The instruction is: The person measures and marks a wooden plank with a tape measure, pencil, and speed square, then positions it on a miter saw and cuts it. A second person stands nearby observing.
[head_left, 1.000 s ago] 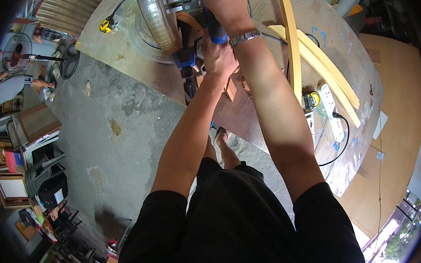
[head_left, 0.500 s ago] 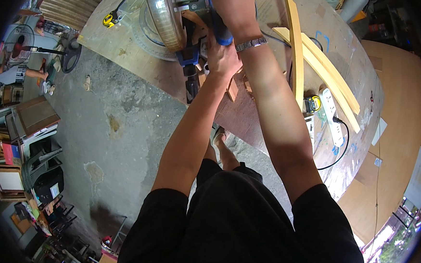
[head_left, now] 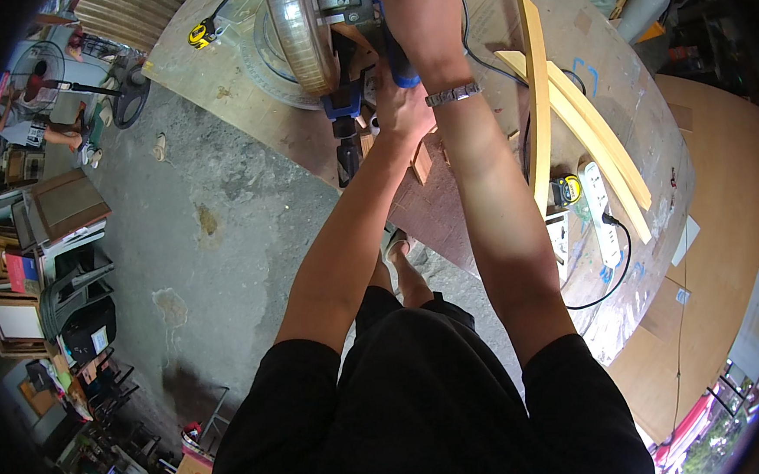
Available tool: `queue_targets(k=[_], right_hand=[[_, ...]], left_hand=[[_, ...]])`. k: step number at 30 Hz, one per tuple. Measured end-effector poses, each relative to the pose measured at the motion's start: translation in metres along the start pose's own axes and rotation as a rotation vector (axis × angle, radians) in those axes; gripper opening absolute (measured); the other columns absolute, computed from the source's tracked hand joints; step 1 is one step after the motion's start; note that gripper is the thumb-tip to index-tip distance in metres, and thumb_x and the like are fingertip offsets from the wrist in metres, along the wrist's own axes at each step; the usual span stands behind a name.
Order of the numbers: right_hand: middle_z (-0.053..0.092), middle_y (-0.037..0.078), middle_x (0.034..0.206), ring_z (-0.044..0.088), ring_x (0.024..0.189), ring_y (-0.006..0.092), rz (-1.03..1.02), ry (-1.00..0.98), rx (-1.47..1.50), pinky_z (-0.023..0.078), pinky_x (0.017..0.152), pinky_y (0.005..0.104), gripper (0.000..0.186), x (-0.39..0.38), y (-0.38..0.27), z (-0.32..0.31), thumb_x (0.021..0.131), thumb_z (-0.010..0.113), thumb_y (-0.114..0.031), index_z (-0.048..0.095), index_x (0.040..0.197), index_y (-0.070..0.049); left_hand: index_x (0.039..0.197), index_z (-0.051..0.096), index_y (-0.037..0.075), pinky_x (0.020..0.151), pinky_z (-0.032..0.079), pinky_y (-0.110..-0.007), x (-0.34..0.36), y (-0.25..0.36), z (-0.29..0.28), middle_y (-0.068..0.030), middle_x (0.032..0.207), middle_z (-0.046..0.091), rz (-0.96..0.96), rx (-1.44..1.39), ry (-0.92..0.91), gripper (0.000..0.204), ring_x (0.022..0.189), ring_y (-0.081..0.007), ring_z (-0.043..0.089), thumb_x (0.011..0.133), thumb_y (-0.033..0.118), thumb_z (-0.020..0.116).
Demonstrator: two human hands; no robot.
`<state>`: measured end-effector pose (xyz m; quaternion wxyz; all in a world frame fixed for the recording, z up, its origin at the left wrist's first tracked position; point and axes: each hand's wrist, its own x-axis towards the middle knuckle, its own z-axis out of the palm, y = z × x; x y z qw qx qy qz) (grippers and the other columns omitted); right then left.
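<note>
A miter saw with a round, yellowish see-through blade guard (head_left: 305, 42) stands at the top middle of the worktable. My right hand (head_left: 423, 21), with a metal-banded watch on its wrist, is closed round the saw's blue handle (head_left: 397, 60). Below that handle, my left hand (head_left: 402, 110) is low on the saw's base, closed on a short wood piece (head_left: 422, 163) whose end juts out toward me. The handle and my right hand hide part of the left fingers. Close to the blade guard is a blue-and-black clamp part (head_left: 343, 109).
Long curved wood strips (head_left: 537, 97) lie right of the saw, near a tape measure (head_left: 567, 190) and a white power strip (head_left: 600, 215) with a black cord. Another yellow tape measure (head_left: 201, 34) sits at the far left. A person (head_left: 36, 93) is beyond a fan at the left.
Both hands stay at the saw, with the right hand still on the handle. The view has shifted slightly, and the person at the far left has changed posture.
</note>
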<state>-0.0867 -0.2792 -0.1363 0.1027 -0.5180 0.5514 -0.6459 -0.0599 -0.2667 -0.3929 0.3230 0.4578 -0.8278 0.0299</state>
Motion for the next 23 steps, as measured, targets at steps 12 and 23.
queue_targets(k=[12,23], right_hand=[[0.063,0.025,0.094,0.064,0.087,0.0449,0.108,-0.07,0.059,0.049,0.073,0.0457,0.03,-0.028,0.01,-0.008,0.105,0.038,-0.026,0.05,0.125,-0.007],[0.059,0.021,0.124,0.059,0.115,0.0368,-0.147,-0.038,0.125,0.045,0.098,0.0378,0.033,-0.039,0.042,-0.005,0.105,0.038,-0.024,0.047,0.134,-0.011]], left_hand=[[0.123,0.049,0.009,0.086,0.042,-0.041,0.006,0.018,-0.028,-0.0094,0.114,0.054,-0.664,-2.893,-0.035,0.047,0.102,-0.0272,0.052,0.095,0.047,0.047],[0.135,0.036,0.009,0.097,0.037,-0.037,0.009,0.011,0.0,-0.0066,0.126,0.047,-0.735,-2.504,0.196,0.056,0.114,-0.022,0.048,0.098,0.052,0.04]])
